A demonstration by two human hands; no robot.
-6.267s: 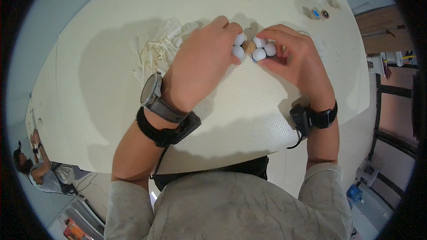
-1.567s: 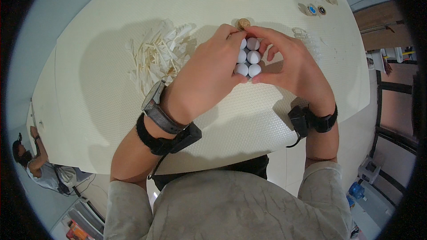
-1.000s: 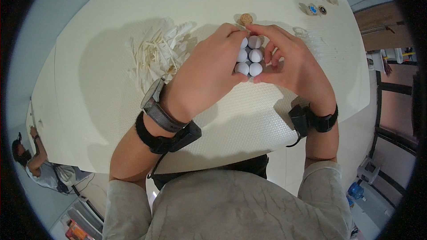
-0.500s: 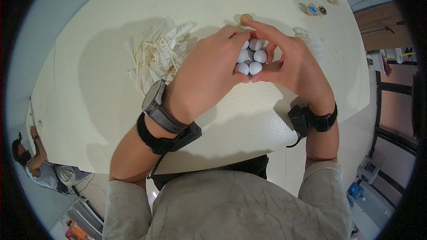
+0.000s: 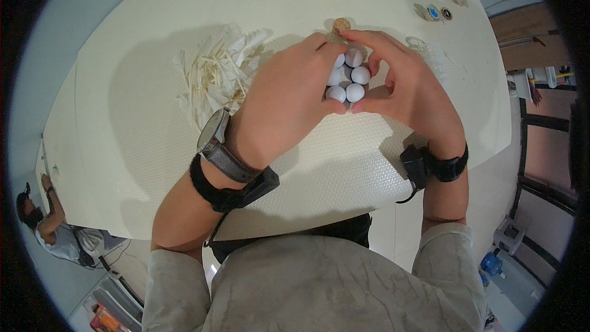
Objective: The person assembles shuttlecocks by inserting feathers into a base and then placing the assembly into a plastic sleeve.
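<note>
Six white balls [image 5: 354, 93] sat in a loose ring on the white table [image 5: 332, 172], well in from its near edge. The left hand [image 5: 286, 89] curved around their left side, thumb at the lower end; I couldn't tell how its other fingers stood. Opposite, the right hand [image 5: 399, 80] bowed wide, thumb and forefinger spread, the forefinger's tip right by a cork ball [image 5: 341, 24]. Feathers [image 5: 218, 74] lay piled to the left. Tabletop stretched between the wrists down to that edge.
</note>
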